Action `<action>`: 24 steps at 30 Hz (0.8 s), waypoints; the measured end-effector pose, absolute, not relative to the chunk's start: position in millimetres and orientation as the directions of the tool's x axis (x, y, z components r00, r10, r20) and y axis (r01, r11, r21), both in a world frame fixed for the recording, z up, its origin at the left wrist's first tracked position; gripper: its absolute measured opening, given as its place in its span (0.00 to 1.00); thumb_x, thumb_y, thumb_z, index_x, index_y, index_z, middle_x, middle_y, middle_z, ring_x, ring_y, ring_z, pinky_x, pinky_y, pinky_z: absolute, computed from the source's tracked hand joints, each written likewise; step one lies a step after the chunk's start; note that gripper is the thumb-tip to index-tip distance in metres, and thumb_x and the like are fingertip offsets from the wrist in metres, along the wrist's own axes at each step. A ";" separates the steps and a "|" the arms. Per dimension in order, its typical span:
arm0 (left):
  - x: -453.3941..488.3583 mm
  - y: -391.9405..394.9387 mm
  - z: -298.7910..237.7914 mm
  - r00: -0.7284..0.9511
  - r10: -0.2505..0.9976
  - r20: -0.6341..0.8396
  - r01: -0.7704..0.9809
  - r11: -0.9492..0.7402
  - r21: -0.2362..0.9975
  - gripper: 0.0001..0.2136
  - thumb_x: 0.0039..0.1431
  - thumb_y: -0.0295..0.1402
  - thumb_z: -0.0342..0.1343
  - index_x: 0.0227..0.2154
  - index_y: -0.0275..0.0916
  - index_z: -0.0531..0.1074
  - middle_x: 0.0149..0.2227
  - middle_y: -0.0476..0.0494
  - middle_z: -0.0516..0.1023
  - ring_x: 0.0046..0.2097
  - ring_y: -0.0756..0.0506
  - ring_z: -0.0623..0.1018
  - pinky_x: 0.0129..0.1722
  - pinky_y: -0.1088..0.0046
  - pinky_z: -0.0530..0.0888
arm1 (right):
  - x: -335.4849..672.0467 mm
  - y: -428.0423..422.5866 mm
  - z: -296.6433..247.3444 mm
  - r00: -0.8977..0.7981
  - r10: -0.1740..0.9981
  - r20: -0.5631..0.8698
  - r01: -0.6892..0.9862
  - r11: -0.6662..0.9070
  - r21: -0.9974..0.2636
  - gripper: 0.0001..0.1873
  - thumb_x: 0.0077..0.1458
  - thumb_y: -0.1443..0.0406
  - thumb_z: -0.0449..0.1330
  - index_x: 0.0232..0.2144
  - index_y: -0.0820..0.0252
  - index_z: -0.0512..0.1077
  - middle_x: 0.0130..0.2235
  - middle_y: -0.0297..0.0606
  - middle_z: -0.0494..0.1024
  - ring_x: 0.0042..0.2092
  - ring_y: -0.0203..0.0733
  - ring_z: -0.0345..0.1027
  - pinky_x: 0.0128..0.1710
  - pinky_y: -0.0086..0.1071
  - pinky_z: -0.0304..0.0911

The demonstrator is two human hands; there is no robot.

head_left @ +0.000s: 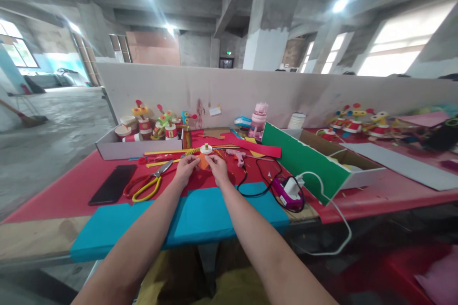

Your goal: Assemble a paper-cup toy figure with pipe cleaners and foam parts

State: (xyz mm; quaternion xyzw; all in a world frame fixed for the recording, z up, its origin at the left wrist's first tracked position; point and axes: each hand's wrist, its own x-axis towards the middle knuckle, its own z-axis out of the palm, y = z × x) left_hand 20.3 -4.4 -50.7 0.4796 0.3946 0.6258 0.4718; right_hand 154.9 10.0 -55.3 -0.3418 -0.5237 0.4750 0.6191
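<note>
My left hand (188,170) and my right hand (216,167) meet over the middle of the table, fingertips pinched on either side of an orange paper piece (203,162). Right behind it stands a small figure with a round white top (206,149). Folded yellow paper-spring arms stick out from the figure to the left and right. Red-and-yellow-handled scissors (148,183) lie left of my left hand. To the right of my right hand rests a pink glue gun (236,156). Fine details between the fingertips are too small to make out.
A black phone (113,185) lies at left, near a box (141,148) of paper-cup figures. Blue cloth (200,207) covers the front edge. At right are a purple power strip (287,195) with cables and a green-sided box (304,162). A white partition (229,88) stands behind.
</note>
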 end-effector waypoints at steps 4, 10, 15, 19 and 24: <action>21.9 -7.4 -49.8 -0.078 0.975 0.207 -0.230 -0.220 0.948 0.17 0.41 0.44 0.68 0.27 0.37 0.73 0.24 0.50 0.75 0.24 0.51 0.72 0.24 0.76 0.68 | 155.6 8.1 -54.5 -0.058 0.924 0.379 -0.152 0.367 -0.918 0.17 0.43 0.51 0.63 0.23 0.59 0.72 0.23 0.32 0.72 0.27 0.35 0.61 0.27 0.28 0.58; 19.6 -5.7 -49.9 -0.139 0.967 0.213 -0.246 -0.242 0.939 0.17 0.38 0.43 0.69 0.25 0.36 0.72 0.23 0.50 0.74 0.24 0.52 0.72 0.25 0.77 0.67 | 153.9 13.3 -60.3 -0.050 0.958 0.283 -0.233 0.264 -0.936 0.18 0.40 0.50 0.65 0.25 0.59 0.73 0.23 0.32 0.72 0.26 0.35 0.63 0.27 0.29 0.61; 20.4 -7.6 -48.0 -0.125 0.969 0.214 -0.259 -0.241 0.935 0.18 0.39 0.43 0.69 0.28 0.36 0.73 0.25 0.48 0.76 0.26 0.50 0.74 0.27 0.75 0.69 | 154.1 15.7 -62.2 -0.048 0.961 0.273 -0.251 0.253 -0.935 0.18 0.40 0.51 0.65 0.25 0.60 0.73 0.24 0.32 0.73 0.26 0.35 0.64 0.30 0.30 0.63; 19.0 -5.9 -49.6 -0.130 0.965 0.228 -0.257 -0.255 0.932 0.17 0.39 0.43 0.68 0.27 0.37 0.73 0.24 0.48 0.76 0.26 0.50 0.73 0.28 0.74 0.70 | 152.8 13.1 -61.3 -0.087 0.955 0.283 -0.241 0.256 -0.936 0.18 0.41 0.51 0.65 0.26 0.59 0.73 0.23 0.31 0.72 0.26 0.35 0.63 0.28 0.29 0.62; 16.3 -1.3 -54.0 -0.139 0.963 0.229 -0.234 -0.256 0.938 0.14 0.38 0.40 0.69 0.24 0.37 0.73 0.23 0.50 0.74 0.26 0.51 0.72 0.27 0.76 0.67 | 154.5 13.0 -60.5 -0.070 0.938 0.339 -0.168 0.324 -0.931 0.16 0.43 0.51 0.64 0.24 0.59 0.72 0.23 0.31 0.72 0.26 0.36 0.62 0.27 0.29 0.58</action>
